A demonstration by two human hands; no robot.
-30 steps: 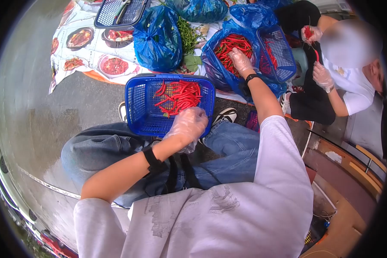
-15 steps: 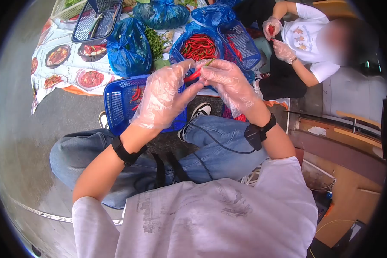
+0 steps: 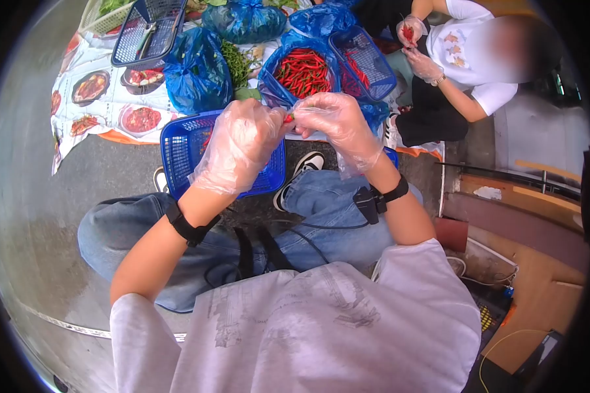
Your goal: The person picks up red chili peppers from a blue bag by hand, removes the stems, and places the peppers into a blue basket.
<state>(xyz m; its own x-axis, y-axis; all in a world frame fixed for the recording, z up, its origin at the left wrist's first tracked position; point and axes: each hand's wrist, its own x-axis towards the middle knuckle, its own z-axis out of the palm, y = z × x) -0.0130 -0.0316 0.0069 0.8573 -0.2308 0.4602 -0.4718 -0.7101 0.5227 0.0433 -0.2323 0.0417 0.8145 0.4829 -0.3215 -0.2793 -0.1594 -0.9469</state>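
Note:
Both my hands wear clear plastic gloves and meet in front of me, above a blue plastic basket (image 3: 277, 171). My left hand (image 3: 239, 141) is closed round a red chili pepper (image 3: 288, 118), so only its stem end shows between the hands. The thumb and fingers of my right hand (image 3: 337, 128) pinch at that end; the stem itself is too small to make out. A few red chilies lie in the basket, partly hidden behind my left hand. Just beyond my hands stands a blue bag of red chilies (image 3: 303, 73).
A person in a white shirt (image 3: 469, 46) at the upper right holds red chilies in gloved hands. Tied blue bags (image 3: 196, 75), green chilies (image 3: 237, 64), a dark blue basket with scissors (image 3: 130, 56) and another blue basket (image 3: 380, 56) lie on a printed sheet (image 3: 105, 108).
My left hand has closed further round the chili and covers most of it. My right hand has shifted slightly left, its fingers now at the chili's end.

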